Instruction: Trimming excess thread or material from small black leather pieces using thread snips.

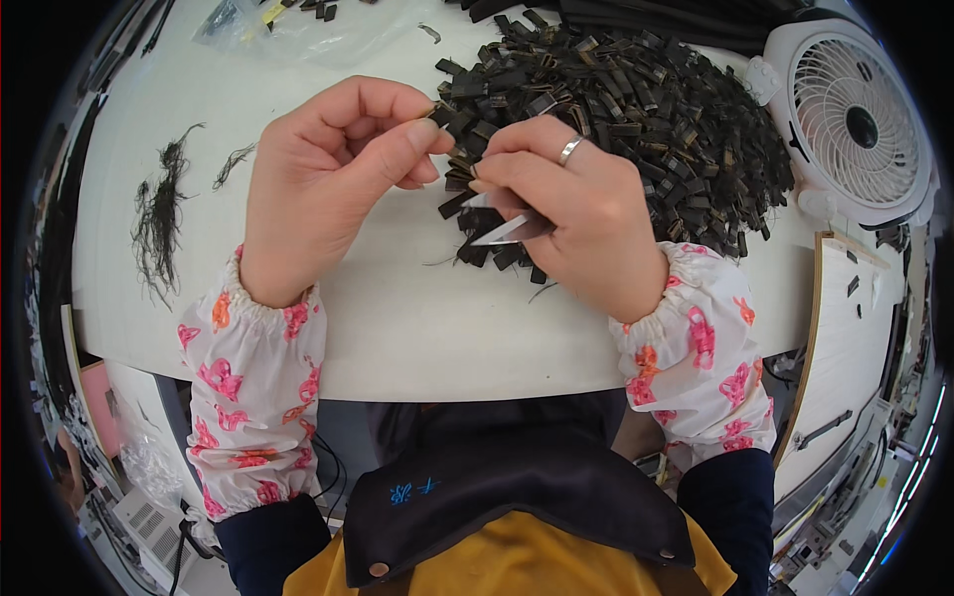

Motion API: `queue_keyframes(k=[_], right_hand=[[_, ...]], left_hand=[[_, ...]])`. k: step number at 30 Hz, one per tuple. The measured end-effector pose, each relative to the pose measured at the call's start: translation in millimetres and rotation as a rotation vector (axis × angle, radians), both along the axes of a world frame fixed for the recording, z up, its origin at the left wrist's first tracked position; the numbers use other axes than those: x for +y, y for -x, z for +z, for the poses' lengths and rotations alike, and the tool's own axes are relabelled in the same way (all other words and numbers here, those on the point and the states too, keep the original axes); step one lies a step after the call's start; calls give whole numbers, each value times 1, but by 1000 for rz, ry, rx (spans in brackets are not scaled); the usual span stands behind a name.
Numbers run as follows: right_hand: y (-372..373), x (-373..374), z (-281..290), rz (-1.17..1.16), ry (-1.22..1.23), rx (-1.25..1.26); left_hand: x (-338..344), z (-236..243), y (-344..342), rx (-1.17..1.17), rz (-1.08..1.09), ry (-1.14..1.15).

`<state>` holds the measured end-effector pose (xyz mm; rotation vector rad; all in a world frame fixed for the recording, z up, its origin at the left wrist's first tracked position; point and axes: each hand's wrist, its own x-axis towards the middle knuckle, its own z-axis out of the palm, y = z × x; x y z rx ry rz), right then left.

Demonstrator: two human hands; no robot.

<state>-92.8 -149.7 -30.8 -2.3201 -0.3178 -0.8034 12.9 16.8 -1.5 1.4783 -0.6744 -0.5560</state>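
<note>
My left hand [333,179] is closed, with a small black fabric tab [440,115] pinched between thumb and fingertips at the pile's left edge. In my right hand [571,204], tucked against the palm, are thread snips [512,231] whose two pointed blades stick out to the left, apart from each other. Thumb and forefinger of that hand come together close to the tab; whether they grip a thread or the tab's end is too small to see. Right behind both hands rises a large pile of similar black tabs [636,109], some with loose threads.
A tangle of black thread ends [162,214] lies on the white table [447,348] at left. The white fan [860,124] stands at the far right. Clear plastic bags [298,50] and dark strips of cloth [676,20] are along the back. A wooden-edged board [840,318] adjoins the table's right side.
</note>
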Motion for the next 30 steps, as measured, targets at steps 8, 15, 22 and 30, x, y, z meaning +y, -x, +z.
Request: queue_keyframes(k=[8,15,22,30], right_hand=[[2,0,1,-57,246,27],[8,-15,23,-206,2,58],[1,-15,14,-247,216,-70],[2,-13,16,-221,245,-37]], left_hand=[[-17,-14,8,292,-29,81],[-17,-13,10,232,-26,-13],[-16,-11,15,179,-12,-4],[-16,-11,15,213,-36,5]])
